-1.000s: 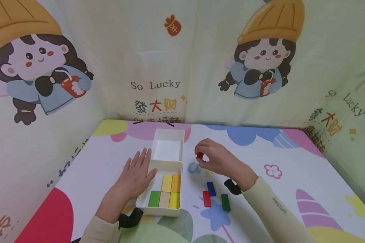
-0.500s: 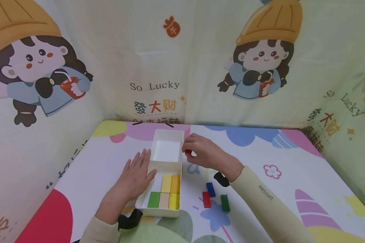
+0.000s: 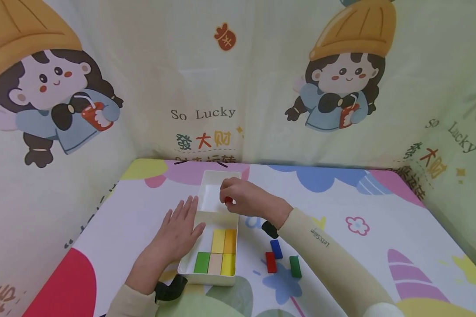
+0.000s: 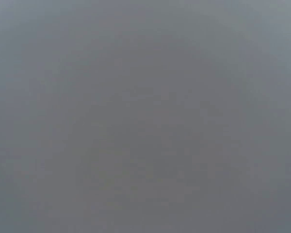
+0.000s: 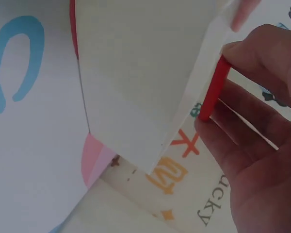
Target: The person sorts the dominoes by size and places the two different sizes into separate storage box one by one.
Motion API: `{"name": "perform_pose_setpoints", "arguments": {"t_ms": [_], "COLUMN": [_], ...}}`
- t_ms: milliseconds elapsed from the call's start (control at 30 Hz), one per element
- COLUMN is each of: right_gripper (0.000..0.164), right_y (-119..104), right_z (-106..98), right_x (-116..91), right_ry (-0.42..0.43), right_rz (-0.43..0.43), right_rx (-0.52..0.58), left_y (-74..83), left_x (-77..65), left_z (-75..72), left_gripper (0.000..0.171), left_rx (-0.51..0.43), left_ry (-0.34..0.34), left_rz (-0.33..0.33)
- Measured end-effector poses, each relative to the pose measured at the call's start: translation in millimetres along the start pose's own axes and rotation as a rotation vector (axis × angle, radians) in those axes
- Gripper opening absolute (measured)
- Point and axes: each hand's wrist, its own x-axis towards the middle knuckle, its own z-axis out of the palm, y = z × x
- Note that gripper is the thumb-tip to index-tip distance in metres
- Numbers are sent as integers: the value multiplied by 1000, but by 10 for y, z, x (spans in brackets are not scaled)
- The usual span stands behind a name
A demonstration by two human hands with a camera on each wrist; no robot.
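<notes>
Between thumb and fingers my right hand (image 3: 247,201) pinches a small red block (image 5: 215,90), above the far compartment of a white two-part box (image 3: 208,279). In the head view, the fingers hide most of that block. My left hand (image 3: 175,235) lies at the box's left side, its fingers straight and touching the rim. Inside the near compartment are a light yellow block (image 3: 218,241), an orange block (image 3: 230,241), a green block (image 3: 202,263), a beige block (image 3: 215,263) and a bright yellow block (image 3: 228,264). The left wrist view is a grey blur.
Right of the box, a blue block (image 3: 276,249), another red block (image 3: 271,262) and a dark green block (image 3: 295,267) lie loose on the patterned tabletop (image 3: 333,211). A printed curtain (image 3: 269,88) stands behind the table and along its sides.
My right hand has carried the red block leftward, from the table right of the box to over its far compartment. The left hand has stayed in place.
</notes>
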Motion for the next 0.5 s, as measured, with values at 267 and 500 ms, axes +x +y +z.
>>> {"name": "perform_pose_setpoints", "arguments": {"t_ms": [267, 500], "right_gripper": [16, 10], "right_y": [-20, 1], "right_z": [53, 73], "right_x": [188, 290], "right_ry": [-213, -331], "right_rz": [81, 116], "right_rx": [-44, -97], "left_y": [-13, -8], "left_x": [-5, 3], "left_z": [1, 17], "left_gripper": [76, 76], "left_rx": [6, -6], "left_ry": [13, -7], "left_rz": [-7, -1]}}
